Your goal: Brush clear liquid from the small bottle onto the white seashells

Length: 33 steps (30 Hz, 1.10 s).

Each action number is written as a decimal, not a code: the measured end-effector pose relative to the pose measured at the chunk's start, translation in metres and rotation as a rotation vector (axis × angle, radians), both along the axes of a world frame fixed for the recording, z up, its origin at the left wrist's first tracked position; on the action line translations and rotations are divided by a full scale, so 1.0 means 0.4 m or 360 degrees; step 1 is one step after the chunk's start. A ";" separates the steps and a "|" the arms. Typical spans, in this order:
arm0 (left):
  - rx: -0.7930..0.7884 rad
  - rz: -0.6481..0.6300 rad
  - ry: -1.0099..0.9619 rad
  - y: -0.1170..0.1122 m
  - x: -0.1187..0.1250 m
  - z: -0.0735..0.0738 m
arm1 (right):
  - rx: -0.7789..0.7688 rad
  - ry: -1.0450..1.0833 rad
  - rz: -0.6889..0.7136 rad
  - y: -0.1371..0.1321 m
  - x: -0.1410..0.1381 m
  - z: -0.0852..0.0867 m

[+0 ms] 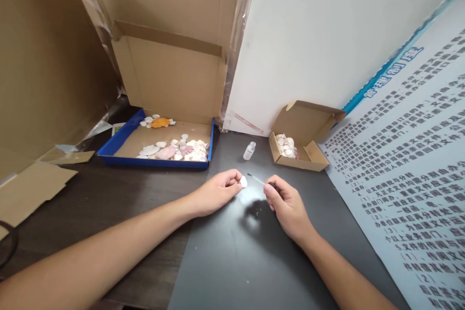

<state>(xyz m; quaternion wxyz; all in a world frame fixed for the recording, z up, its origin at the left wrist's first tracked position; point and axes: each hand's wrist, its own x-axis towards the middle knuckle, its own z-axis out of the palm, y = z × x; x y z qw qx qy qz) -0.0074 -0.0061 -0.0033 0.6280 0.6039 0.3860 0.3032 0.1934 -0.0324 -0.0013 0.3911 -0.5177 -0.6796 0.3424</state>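
My left hand (pixel 218 191) pinches a small white shell (pixel 243 182) between thumb and fingers, just above the dark table. My right hand (pixel 285 203) is closed on a thin brush (pixel 258 179) with a black cap; its tip points left toward the shell, a short gap away. A small clear bottle (pixel 249 150) stands uncapped on the table behind both hands.
A blue-edged cardboard tray (pixel 119 139) with several shells, one orange, lies at the back left. A small brown box (pixel 312 155) with shells sits at the back right. Cardboard walls stand behind, and a printed poster (pixel 410 179) lies on the right.
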 end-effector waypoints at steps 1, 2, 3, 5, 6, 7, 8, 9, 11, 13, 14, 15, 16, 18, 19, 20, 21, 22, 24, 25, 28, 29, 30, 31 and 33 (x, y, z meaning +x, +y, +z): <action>-0.0012 -0.0001 0.0006 0.000 0.000 0.001 | -0.0010 0.0017 -0.0002 0.000 0.001 0.001; -0.0023 -0.0003 0.0009 0.000 -0.001 0.001 | -0.0046 0.0046 0.0038 -0.001 0.001 0.001; -0.0031 -0.0009 0.0009 0.000 -0.001 0.002 | -0.0098 0.0086 0.0103 -0.003 0.002 0.002; -0.0040 -0.0020 0.0006 0.001 -0.002 0.002 | -0.0204 0.0172 0.0232 -0.006 0.002 0.000; -0.0045 -0.0024 0.0004 0.001 -0.002 0.003 | -0.0227 0.0191 0.0258 -0.008 0.003 -0.001; -0.0053 -0.0023 0.0001 0.002 -0.002 0.004 | -0.0216 0.0181 0.0253 -0.008 0.003 -0.002; -0.0068 -0.0023 -0.0003 0.003 -0.002 0.005 | -0.0177 0.0141 0.0227 -0.009 0.004 -0.003; -0.0090 -0.0026 -0.0009 0.003 -0.002 0.007 | -0.0122 0.0089 0.0188 -0.008 0.005 -0.004; -0.0138 -0.0033 -0.0025 0.005 -0.002 0.009 | -0.0027 0.0010 0.0125 -0.006 0.007 -0.005; -0.0178 -0.0048 -0.0041 0.006 -0.003 0.010 | 0.0004 -0.0006 0.0094 -0.003 0.010 -0.005; -0.0188 -0.0057 -0.0046 0.007 -0.003 0.009 | -0.0002 -0.0005 0.0094 -0.002 0.011 -0.005; -0.0193 -0.0070 -0.0052 0.007 -0.004 0.008 | -0.0013 -0.0001 0.0100 -0.002 0.012 -0.006; -0.0190 -0.0081 -0.0054 0.008 -0.005 0.007 | -0.0029 0.0002 0.0111 -0.001 0.013 -0.006; -0.0166 -0.0096 -0.0040 0.008 -0.007 0.004 | -0.0059 0.0010 0.0130 0.001 0.014 -0.007; -0.0153 -0.0096 -0.0023 0.008 -0.008 0.003 | -0.0070 0.0013 0.0136 0.002 0.013 -0.007; -0.0143 -0.0094 -0.0008 0.008 -0.008 0.002 | -0.0075 0.0015 0.0140 0.003 0.011 -0.007; -0.0138 -0.0093 0.0004 0.008 -0.009 0.002 | -0.0070 0.0016 0.0138 0.004 0.008 -0.006; -0.0133 -0.0089 0.0009 0.008 -0.009 0.003 | -0.0059 0.0014 0.0130 0.005 0.004 -0.005; -0.0129 -0.0088 -0.0003 0.009 -0.009 0.004 | -0.0026 0.0000 0.0099 0.005 -0.005 0.000; -0.0131 -0.0085 -0.0009 0.010 -0.008 0.006 | -0.0019 -0.0013 0.0083 0.004 -0.010 0.002; -0.0169 -0.0105 0.0006 0.018 -0.004 0.008 | -0.0075 -0.0045 0.0039 -0.006 -0.022 0.010; -0.0186 -0.0123 0.0028 0.022 -0.003 0.008 | -0.0111 -0.0034 0.0017 -0.011 -0.025 0.012; -0.0206 -0.0150 0.0059 0.026 -0.001 0.008 | -0.0152 -0.0018 -0.0006 -0.017 -0.027 0.012; -0.0222 -0.0170 0.0103 0.031 0.001 0.008 | -0.0182 -0.0008 -0.0028 -0.024 -0.028 0.011; -0.0229 -0.0196 0.0134 0.038 0.006 0.009 | -0.0264 0.0024 -0.0049 -0.038 -0.029 0.008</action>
